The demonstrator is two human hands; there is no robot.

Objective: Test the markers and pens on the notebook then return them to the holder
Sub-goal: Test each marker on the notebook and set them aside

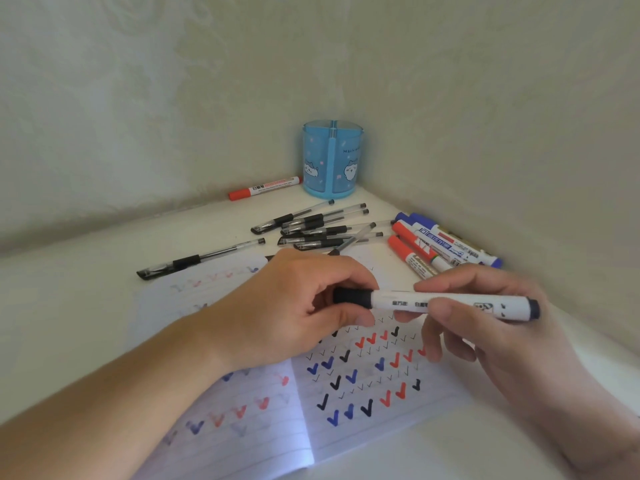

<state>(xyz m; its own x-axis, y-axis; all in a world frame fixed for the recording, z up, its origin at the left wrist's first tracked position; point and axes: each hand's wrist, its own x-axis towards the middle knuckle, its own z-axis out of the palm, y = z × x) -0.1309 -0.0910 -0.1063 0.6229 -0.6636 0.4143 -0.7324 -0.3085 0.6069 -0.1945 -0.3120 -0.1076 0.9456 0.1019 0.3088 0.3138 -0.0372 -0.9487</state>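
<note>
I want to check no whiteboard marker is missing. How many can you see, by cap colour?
Red: 3
Blue: 2
Black, held in both hands: 1
Total: 6

Left hand (294, 306): fingers curled, pinching. Right hand (491, 323): fingers curled, pinching. Forearms converge from lower corners.
</note>
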